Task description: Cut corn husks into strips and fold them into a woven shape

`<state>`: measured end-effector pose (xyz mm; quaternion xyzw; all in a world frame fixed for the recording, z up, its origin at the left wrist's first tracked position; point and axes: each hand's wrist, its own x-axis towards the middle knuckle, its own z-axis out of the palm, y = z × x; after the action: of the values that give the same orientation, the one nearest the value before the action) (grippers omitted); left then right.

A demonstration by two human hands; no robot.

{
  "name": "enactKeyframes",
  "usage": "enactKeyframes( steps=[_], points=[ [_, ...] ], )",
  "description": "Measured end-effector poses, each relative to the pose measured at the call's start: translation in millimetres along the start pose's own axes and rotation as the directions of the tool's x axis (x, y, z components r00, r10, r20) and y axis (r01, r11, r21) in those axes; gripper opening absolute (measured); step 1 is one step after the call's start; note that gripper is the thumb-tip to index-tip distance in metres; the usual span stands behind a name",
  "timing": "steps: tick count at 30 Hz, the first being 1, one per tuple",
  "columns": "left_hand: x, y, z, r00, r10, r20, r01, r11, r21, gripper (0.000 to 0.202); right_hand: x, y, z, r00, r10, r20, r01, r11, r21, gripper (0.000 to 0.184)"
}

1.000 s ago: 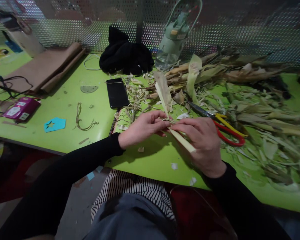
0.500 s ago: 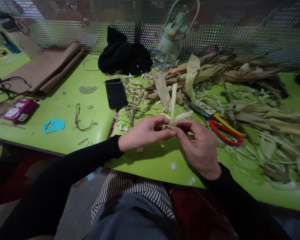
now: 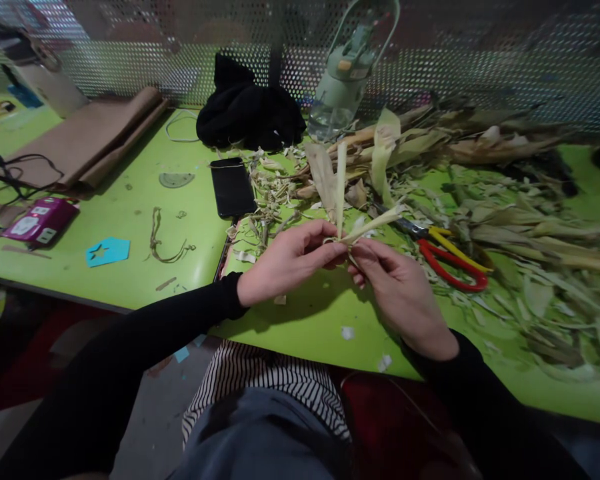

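Just one head-worn cam, looking forward and down past the lap onto the green table (image 3: 130,267). It's close in, left hand (image 3: 285,263) and right hand (image 3: 405,293) mid-frame, and it faces the perforated metal screen (image 3: 480,67) behind.

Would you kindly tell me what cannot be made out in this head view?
All in the head view:
How the husk strip is folded at the pinch: covered by fingertips of the left hand and right hand.
Blade tips of the scissors: under husk scraps.
Handle top of the bottle: cut by the upper edge.
Label print on the pink box: too small.
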<state>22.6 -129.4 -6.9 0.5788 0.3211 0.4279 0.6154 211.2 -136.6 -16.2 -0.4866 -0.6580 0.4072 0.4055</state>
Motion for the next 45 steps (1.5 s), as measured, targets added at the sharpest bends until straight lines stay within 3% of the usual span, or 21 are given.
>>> enactKeyframes(
  steps=[4, 7, 10, 12, 15, 19, 22, 26, 30, 34, 36, 39, 42, 45],
  points=[
    [0.6, 0.8, 1.7, 0.993, -0.119, 0.02, 0.121, 0.979, -0.164, 0.018, -1.4, 1.5, 2.8, 0.974, -0.154, -0.166, 0.151, 0.988, -0.028, 0.018],
    [2.1, 0.6, 2.1, 0.978, -0.204, 0.042, 0.209, 0.955, -0.213, 0.019, -4.6, -0.5, 1.9, 0.906, -0.39, -0.167, 0.345, 0.906, -0.247, 0.01],
    [2.6, -1.3, 1.2, 0.972, -0.229, 0.05, 0.231, 0.972, -0.036, 0.017, -7.1, -2.3, -0.9, 0.781, -0.621, -0.063, 0.523, 0.706, -0.477, 0.019],
    [1.7, -2.5, -0.1, 0.984, -0.176, 0.015, 0.17, 0.968, 0.187, 0.01, -7.4, -2.3, -2.6, 0.743, -0.67, 0.006, 0.558, 0.614, -0.558, 0.023],
    [-0.3, -2.2, -2.1, 0.998, -0.063, 0.03, 0.045, 0.908, 0.416, 0.004, -6.0, -1.3, -4.1, 0.759, -0.648, 0.055, 0.551, 0.596, -0.584, 0.022],
    [-0.3, 0.7, -4.2, 0.995, -0.018, 0.098, -0.033, 0.869, 0.494, 0.008, -3.7, -1.3, -3.6, 0.794, -0.606, 0.046, 0.534, 0.66, -0.529, 0.018],
    [0.6, 2.6, -5.0, 0.987, -0.069, 0.142, -0.012, 0.863, 0.505, 0.012, -4.0, -1.7, -1.4, 0.867, -0.499, -0.002, 0.444, 0.772, -0.454, 0.013],
    [-0.4, 7.5, -4.7, 0.968, -0.166, 0.19, 0.071, 0.901, 0.427, 0.027, -6.5, -0.7, 1.4, 0.948, -0.283, -0.143, 0.24, 0.936, -0.259, 0.031],
    [-1.1, 9.8, -3.2, 0.976, -0.161, 0.145, 0.091, 0.913, 0.399, 0.042, -8.1, -0.5, 0.5, 0.971, -0.202, -0.13, 0.172, 0.962, -0.212, 0.032],
    [1.0, 4.0, -1.8, 0.979, -0.184, 0.093, 0.138, 0.92, 0.366, 0.037, -5.5, -0.5, -2.1, 0.97, -0.229, -0.082, 0.195, 0.934, -0.298, 0.031],
    [2.1, -0.3, -1.4, 0.974, -0.201, 0.099, 0.159, 0.931, 0.33, 0.037, -3.6, -0.6, -2.5, 0.936, -0.348, -0.052, 0.305, 0.875, -0.376, 0.021],
    [2.7, -6.2, -0.4, 0.97, -0.219, 0.102, 0.176, 0.929, 0.325, 0.035, -2.5, -1.4, -2.3, 0.83, -0.554, -0.065, 0.458, 0.743, -0.488, 0.01],
    [2.1, -9.5, 1.2, 0.974, -0.214, 0.077, 0.166, 0.9, 0.402, 0.036, -4.8, -2.7, -3.0, 0.746, -0.661, -0.087, 0.479, 0.622, -0.62, 0.019],
    [1.7, -8.8, 2.6, 0.974, -0.222, 0.055, 0.174, 0.876, 0.45, 0.037, -8.4, -4.7, -3.9, 0.661, -0.75, -0.025, 0.493, 0.459, -0.739, 0.03]
  ],
)
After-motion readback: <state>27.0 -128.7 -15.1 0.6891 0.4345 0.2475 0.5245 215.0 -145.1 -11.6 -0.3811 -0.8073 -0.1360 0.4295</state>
